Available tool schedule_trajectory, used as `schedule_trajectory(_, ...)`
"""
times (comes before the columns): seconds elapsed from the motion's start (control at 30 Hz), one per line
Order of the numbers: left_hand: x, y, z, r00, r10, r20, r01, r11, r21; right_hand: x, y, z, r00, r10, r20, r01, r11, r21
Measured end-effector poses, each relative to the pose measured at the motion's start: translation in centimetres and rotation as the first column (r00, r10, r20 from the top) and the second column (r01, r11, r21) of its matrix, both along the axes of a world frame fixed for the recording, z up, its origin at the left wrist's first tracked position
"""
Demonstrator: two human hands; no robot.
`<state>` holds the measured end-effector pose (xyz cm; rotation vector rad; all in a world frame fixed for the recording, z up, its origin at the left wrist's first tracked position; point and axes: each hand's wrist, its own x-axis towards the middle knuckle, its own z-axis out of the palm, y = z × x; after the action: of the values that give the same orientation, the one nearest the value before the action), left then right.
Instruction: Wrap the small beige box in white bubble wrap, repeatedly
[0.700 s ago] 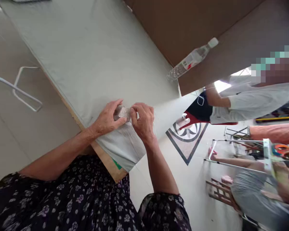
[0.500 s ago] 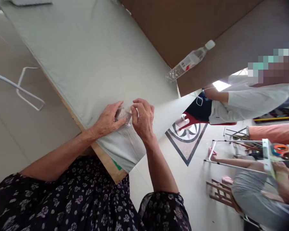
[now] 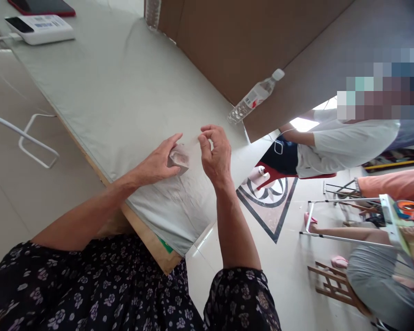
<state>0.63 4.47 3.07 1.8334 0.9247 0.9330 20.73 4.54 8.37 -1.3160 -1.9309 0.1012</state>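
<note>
My left hand (image 3: 158, 161) holds a small clear packet (image 3: 178, 157) of brownish stuff against the grey cloth-covered table (image 3: 117, 92). My right hand (image 3: 215, 154) is raised just to the right of it, thumb and forefinger pinched on a thin clear strip that stretches from the packet. Both forearms reach in from my dark flowered sleeves at the bottom.
A plastic water bottle (image 3: 253, 97) lies beside brown cardboard panels (image 3: 234, 41). A white device (image 3: 37, 28) and a dark red-edged tablet (image 3: 41, 6) sit at the table's far left. Other people (image 3: 334, 145) sit on the right by metal racks (image 3: 345, 216) and a wooden stool (image 3: 334, 285).
My right hand has lifted and pulled away to the right, drawing a clear strip from the packet. The view has shifted, bringing the white device and tablet into sight.
</note>
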Motion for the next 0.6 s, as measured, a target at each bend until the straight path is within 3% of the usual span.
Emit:
schedule_trajectory(0.27,0.3,1.6,-2.6,0.994,0.036,0.102,-0.010,0.970,-0.242,0.7,5.5,-0.6,1.000,0.008,0.026,-0.006,0.996,-0.087)
schedule_trajectory(0.43,0.4,1.4,-2.3,0.948,0.050,0.313,0.071,0.929,-0.364,1.4,9.2,-1.0,0.998,-0.021,-0.054,0.013,0.990,-0.142)
schedule_trajectory(0.6,0.7,1.2,-1.6,0.944,0.062,0.324,0.096,0.888,-0.449,1.9,12.2,-1.9,0.993,-0.069,-0.094,0.049,0.979,-0.199)
